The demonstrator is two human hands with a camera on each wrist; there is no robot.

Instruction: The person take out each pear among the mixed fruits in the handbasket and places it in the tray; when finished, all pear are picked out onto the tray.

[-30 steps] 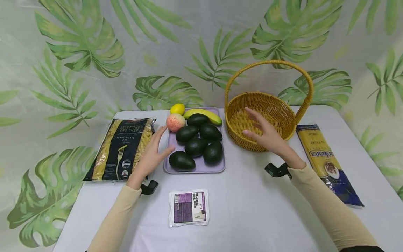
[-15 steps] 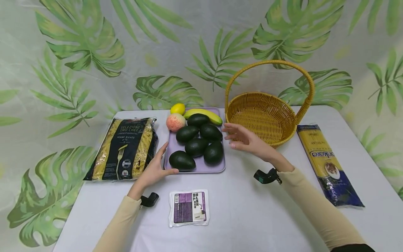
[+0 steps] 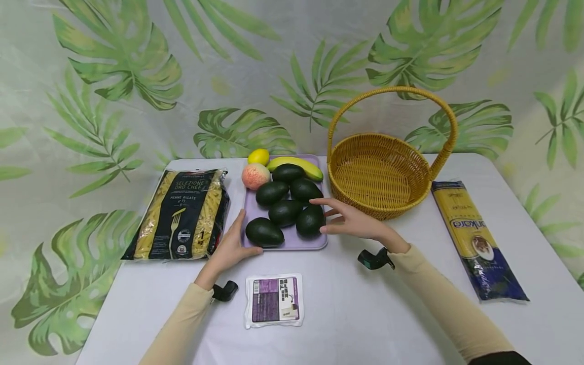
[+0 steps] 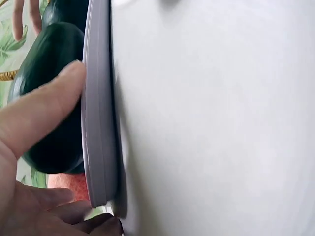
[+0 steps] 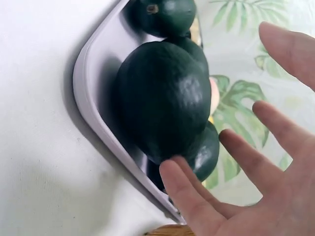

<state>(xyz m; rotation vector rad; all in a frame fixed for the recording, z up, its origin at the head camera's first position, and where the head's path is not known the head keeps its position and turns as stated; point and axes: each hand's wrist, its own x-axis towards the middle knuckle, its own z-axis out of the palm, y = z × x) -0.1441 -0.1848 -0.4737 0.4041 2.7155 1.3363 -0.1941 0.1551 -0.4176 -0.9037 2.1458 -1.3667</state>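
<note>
In the head view my left hand (image 3: 229, 252) is at the front left corner of a lavender tray (image 3: 254, 209). Its fingers are spread along the left side, and the thumb lies by the front rim near an avocado (image 3: 263, 233). At the tray's right side is my right hand (image 3: 351, 221), fingers parted and holding nothing, its tips close beside another avocado (image 3: 309, 222). In the right wrist view that dark green avocado (image 5: 162, 98) fills the middle. The left wrist view has the thumb right at the tray wall (image 4: 98, 113).
Also on the tray are more avocados, a banana (image 3: 296, 166), a peach (image 3: 255, 176) and a lemon (image 3: 258, 156). A wicker basket (image 3: 380, 177) stands right of it, beside a spaghetti pack (image 3: 474, 238). A penne bag (image 3: 182, 213) lies left; a purple-white pouch (image 3: 275, 300) lies in front.
My right hand has moved left and down from over the basket to the tray's right edge. My left hand has come lower and right to the tray's front left corner.
</note>
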